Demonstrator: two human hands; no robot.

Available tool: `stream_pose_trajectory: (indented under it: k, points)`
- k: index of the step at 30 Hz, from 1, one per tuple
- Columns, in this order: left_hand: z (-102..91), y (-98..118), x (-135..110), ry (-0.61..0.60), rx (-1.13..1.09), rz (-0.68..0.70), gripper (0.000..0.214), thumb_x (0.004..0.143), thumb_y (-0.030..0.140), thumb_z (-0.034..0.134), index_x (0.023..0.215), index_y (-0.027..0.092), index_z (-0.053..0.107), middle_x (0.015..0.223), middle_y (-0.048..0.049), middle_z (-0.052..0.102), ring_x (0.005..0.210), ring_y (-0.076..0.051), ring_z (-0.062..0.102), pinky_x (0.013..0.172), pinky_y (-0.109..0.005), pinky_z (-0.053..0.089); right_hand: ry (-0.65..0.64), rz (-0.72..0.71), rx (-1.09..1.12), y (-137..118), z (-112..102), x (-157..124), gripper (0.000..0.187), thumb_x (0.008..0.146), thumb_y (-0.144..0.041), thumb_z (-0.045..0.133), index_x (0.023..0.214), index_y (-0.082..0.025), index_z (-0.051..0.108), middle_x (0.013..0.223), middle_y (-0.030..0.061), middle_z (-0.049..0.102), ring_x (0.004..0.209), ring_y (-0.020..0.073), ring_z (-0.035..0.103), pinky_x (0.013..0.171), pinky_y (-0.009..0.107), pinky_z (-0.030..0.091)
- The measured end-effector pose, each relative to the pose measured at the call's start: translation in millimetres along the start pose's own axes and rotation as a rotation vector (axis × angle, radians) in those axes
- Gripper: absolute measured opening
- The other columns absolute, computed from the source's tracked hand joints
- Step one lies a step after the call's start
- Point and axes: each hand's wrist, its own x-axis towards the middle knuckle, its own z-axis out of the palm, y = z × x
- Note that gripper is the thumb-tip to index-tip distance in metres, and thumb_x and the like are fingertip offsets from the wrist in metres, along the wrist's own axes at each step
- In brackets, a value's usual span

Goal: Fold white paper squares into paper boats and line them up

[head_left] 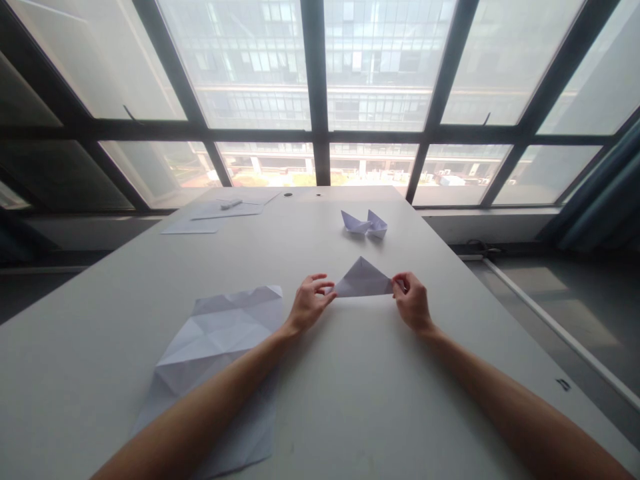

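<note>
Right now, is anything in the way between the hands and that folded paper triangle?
Nothing visible: the left hand and right hand touch the paper triangle at its two side corners. A folded shape stands beyond; a creased sheet lies to its left.

Right hand (413, 303) covers part of folded paper (363, 280); forearms (490, 380) cropped.
</note>
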Motion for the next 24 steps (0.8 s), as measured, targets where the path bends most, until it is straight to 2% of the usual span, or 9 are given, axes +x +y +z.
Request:
stream_pose_trajectory:
  k: [4, 9, 12, 16, 21, 24]
  points:
    - [-1.6, -1, 0, -0.001, 0.011, 0.015, 0.029, 0.079, 0.035, 0.074, 0.104, 0.02, 0.076, 0.122, -0.0079, 0.061, 0.081, -0.016, 0.066, 0.08, -0.034, 0.059, 0.003, 0.004, 0.012, -2, 0, -1, 0.018, 0.086, -0.036, 0.059, 0.084, -0.018, 0.061, 0.07, 0.0026, 0.063, 0.062, 0.0185, 0.059, 0.063, 0.03, 0.047]
    - [0.3, 4, 0, -0.009, 0.09, 0.052, 0.021, 0.081, 0.032, 0.071, 0.098, 0.021, 0.076, 0.117, -0.0074, 0.061, 0.075, -0.013, 0.064, 0.081, -0.033, 0.055, 0.013, 0.001, 0.022, -3, 0, -1, 0.018, 0.086, -0.037, 0.06, 0.085, -0.018, 0.06, 0.071, 0.0026, 0.062, 0.063, 0.0185, 0.06, 0.062, 0.029, 0.047]
    - [2.1, 7, 0, 0.01, 0.136, 0.062, 0.016, 0.082, 0.032, 0.069, 0.092, 0.02, 0.074, 0.105, -0.0058, 0.065, 0.077, -0.015, 0.063, 0.082, -0.033, 0.052, 0.017, -0.002, 0.014, -2, 0, -1, 0.019, 0.087, -0.037, 0.059, 0.084, -0.018, 0.06, 0.07, 0.002, 0.061, 0.062, 0.0181, 0.059, 0.061, 0.029, 0.047]
    - [2.6, 9, 1, -0.053, 0.048, 0.024, 0.019, 0.087, 0.033, 0.061, 0.096, 0.018, 0.07, 0.09, -0.0041, 0.071, 0.085, -0.019, 0.065, 0.079, -0.031, 0.05, 0.006, 0.001, 0.004, 0, 0, -1, 0.019, 0.086, -0.037, 0.058, 0.085, -0.018, 0.06, 0.07, 0.0023, 0.061, 0.062, 0.0185, 0.059, 0.061, 0.029, 0.046]
    - [2.7, 8, 0, -0.032, -0.029, -0.036, 0.026, 0.087, 0.032, 0.06, 0.109, 0.017, 0.063, 0.086, -0.0033, 0.071, 0.079, -0.018, 0.067, 0.072, -0.028, 0.05, -0.014, 0.001, -0.029, 2, 1, -1, 0.018, 0.085, -0.036, 0.057, 0.088, -0.018, 0.062, 0.073, 0.0038, 0.064, 0.066, 0.0189, 0.059, 0.064, 0.03, 0.046]
    - [3.1, 8, 0, -0.022, -0.01, -0.038, 0.021, 0.087, 0.029, 0.059, 0.105, 0.018, 0.061, 0.082, -0.0022, 0.07, 0.074, -0.017, 0.065, 0.069, -0.027, 0.049, -0.041, 0.009, -0.066, 3, 1, 0, 0.019, 0.084, -0.033, 0.056, 0.093, -0.018, 0.062, 0.073, 0.0027, 0.064, 0.064, 0.0178, 0.058, 0.064, 0.029, 0.045]
